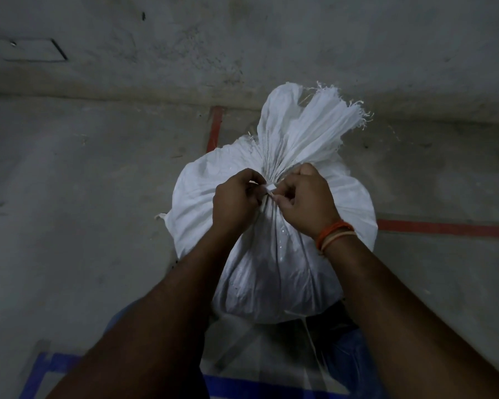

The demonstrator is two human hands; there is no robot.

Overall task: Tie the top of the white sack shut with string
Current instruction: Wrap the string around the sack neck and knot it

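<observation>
I had my left hand (236, 197) and right hand (306, 197) pinching the string (270, 189) ends across the white sack (271, 269) neck, fingers clamped shut.

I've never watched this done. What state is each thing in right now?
white sack: full, neck gathered, frayed top splayed above.
string: pinched at the neck; knot not clearly visible.
left hand: closed on the string.
right hand: closed on the string.

White woven sack (274, 254), full and upright at frame centre, its neck gathered into pleats; frayed mouth fans toward upper right. Flat white string (270, 189) crosses the gathered neck.
</observation>
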